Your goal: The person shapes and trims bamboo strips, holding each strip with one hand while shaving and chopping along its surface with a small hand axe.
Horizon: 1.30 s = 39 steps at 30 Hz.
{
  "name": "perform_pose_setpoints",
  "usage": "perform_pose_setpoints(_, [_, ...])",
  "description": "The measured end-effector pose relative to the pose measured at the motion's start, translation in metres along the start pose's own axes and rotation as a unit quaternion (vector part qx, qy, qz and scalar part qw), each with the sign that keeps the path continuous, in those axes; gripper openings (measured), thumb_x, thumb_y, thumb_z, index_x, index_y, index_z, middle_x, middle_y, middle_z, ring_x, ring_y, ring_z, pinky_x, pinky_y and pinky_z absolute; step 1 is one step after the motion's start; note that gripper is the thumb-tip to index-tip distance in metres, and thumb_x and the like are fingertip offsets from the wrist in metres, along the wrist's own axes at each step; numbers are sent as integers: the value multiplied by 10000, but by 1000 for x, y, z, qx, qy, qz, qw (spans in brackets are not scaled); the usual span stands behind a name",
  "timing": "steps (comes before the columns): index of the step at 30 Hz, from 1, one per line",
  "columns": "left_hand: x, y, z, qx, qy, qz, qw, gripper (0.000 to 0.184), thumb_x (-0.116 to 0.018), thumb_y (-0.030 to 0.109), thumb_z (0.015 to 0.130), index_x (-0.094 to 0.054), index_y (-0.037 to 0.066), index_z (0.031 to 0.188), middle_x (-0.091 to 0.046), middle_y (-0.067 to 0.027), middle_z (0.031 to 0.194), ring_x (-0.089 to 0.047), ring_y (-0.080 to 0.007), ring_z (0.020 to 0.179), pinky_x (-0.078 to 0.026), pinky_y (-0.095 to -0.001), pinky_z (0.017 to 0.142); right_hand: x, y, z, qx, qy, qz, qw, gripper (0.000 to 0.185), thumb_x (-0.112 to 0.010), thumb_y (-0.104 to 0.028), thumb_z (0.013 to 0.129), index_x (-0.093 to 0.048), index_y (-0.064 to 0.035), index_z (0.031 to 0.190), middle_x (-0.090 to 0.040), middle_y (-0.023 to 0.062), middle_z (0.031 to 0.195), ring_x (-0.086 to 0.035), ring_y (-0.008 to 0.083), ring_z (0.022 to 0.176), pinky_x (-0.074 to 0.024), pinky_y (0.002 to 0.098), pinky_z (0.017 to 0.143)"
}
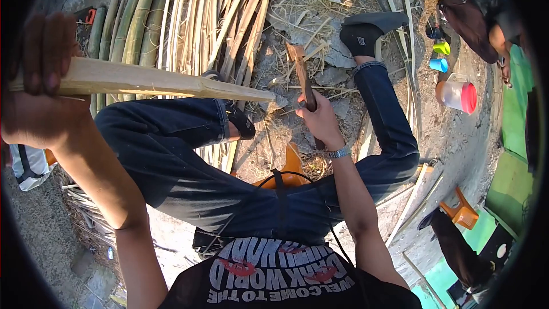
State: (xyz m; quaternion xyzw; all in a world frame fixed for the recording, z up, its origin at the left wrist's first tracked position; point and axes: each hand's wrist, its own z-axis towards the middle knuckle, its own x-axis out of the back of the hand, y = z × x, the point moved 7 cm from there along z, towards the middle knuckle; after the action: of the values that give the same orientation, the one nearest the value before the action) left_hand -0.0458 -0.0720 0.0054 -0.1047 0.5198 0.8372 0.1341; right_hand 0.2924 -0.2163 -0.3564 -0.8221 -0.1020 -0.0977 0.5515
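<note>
Currently, the left hand (46,113) is clenched around a split bamboo slat (154,81), which extends above the left leg (154,123); the right hand (321,117) grasps a narrow brown tool (301,71), type unclear, near the slat's tip; bamboo strips (229,14) lie beyond.

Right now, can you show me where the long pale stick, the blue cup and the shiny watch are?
Long pale stick (163,81): head view, point on its side, near the middle.
Blue cup (438,65): head view, point on its side.
Shiny watch (340,152): head view, point on its band.
</note>
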Motion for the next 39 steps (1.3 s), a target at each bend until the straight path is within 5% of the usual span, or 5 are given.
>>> perform_pose_setpoints(9, [-18,2,1,-46,-55,100,992,426,-510,332,969,-349,207,595,-322,63,463,-301,-54,375,-287,-242,434,36,26,-14,-120,-115,-209,964,658,-635,-37,779,-478,58,1411,-618,99,872,-596,219,676,-489,356,633])
perform_pose_setpoints(19, [-19,-3,1,-18,-55,27,998,346,-639,281,865,-411,225,610,-373,126,521,-317,0,431,-251,-201,531,48,-5,-17,3,141,-153,978,284,-714,-64,762,-704,-10,1041,-720,169,922,-698,350,869,-551,440,794])
perform_pose_setpoints(27, [-18,-2,1,-25,-42,30,998,335,-619,244,829,-373,219,603,-364,94,529,-299,-16,436,-249,-203,533,54,46,52,109,196,158,962,167,-664,-113,958,-678,19,856,-639,44,710,-586,139,697,-475,323,656])
perform_pose_setpoints(36, [-22,-3,8,7,-221,36,975,443,-437,267,1020,-334,199,595,-289,38,439,-313,-85,334,-305,-278,351,118,-232,15,411,269,221,843,306,-632,-130,992,-565,7,726,-596,112,608,-551,138,525,-507,334,586])
perform_pose_setpoints(39, [27,19,-6,-123,-132,306,935,427,-584,450,814,-648,34,741,-538,-22,664,-517,-147,623,-366,-326,621,123,-261,14,499,171,267,806,314,-562,-95,1008,-499,-20,710,-525,108,569,-505,173,489,-497,318,542])
